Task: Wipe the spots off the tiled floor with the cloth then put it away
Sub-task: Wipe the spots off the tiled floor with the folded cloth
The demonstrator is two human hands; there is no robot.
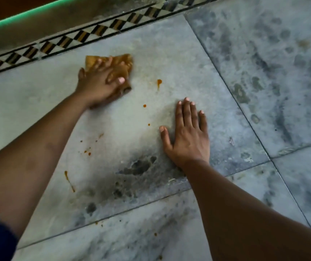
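Cloth (125, 62) on floor (169, 53) near border (87, 34), half hidden under left hand (98, 82), fingers spread, pressing, blurred. Right hand (188, 136) flat on floor, fingers straight. Orange spots (159, 82) between hands.

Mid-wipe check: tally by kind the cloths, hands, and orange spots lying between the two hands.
Cloth: 1
Hands: 2, left hand and right hand
Orange spots between the hands: 3
Total: 6
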